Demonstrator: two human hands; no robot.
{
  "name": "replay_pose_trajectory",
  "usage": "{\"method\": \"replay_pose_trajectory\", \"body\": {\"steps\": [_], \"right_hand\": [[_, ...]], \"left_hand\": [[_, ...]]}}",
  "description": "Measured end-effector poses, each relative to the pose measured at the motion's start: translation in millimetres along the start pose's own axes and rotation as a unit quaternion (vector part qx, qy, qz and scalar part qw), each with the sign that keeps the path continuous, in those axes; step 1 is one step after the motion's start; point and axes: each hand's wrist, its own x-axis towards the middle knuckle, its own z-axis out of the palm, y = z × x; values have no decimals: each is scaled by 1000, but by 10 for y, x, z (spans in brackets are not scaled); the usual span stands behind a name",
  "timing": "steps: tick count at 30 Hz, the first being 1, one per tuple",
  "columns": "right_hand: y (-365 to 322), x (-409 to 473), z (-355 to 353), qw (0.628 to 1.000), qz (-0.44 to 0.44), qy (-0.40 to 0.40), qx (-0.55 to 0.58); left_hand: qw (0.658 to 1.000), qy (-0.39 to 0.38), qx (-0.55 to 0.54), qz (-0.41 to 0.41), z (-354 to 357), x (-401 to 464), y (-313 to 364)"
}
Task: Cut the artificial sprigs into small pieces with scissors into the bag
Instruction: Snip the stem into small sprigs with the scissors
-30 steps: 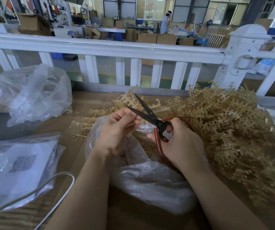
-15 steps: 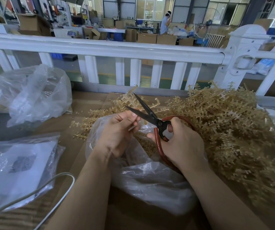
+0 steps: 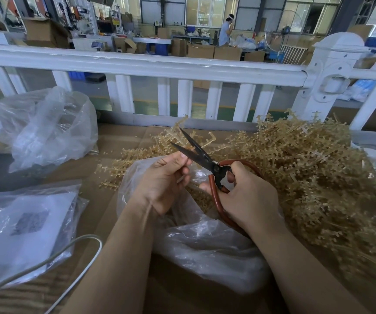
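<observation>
Nearest, at bottom left, a white cable (image 3: 78, 252) curves over the cardboard-covered table (image 3: 105, 214), beside a flat clear packet w/ printed paper inside (image 3: 24, 227). In the middle lies the clear plastic bag (image 3: 205, 245), mouth open upward, w/ small tan pieces visible inside, under both hands. The left hand (image 3: 162, 184) is over the bag opening, fingers curled, thumb and fingertips pinching a short bit of sprig (image 3: 183, 177) just beside the lower blade; the bit is mostly hidden by the fingers. The right hand (image 3: 248, 200) grips the scissors (image 3: 205, 158) by the red-brown loop handles, fingers through and round them; the dark blades stand apart in a V, tips pointing up-left, away from the person. To the right and behind the hands is a big heap of tan artificial sprigs (image 3: 307, 168), touching the bag on its right side. At far left, another crumpled clear bag (image 3: 46, 130) sits on the table. Behind all runs a white fence rail (image 3: 160, 66), and beyond it a workshop w/ cardboard boxes (image 3: 214, 52) and a person standing (image 3: 225, 30).
</observation>
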Motion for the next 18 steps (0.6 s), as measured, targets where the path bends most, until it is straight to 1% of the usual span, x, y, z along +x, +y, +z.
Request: {"method": "replay_pose_trajectory", "body": {"steps": [3,18], "right_hand": [[-17,12,-14,1000,-2,-9,0],[-3,-12,-41,999,-2,-30,19]], "left_hand": [[1000,-2,-4,-8,-15,-4,1],[1000,3,9,17,11,0,7]]}}
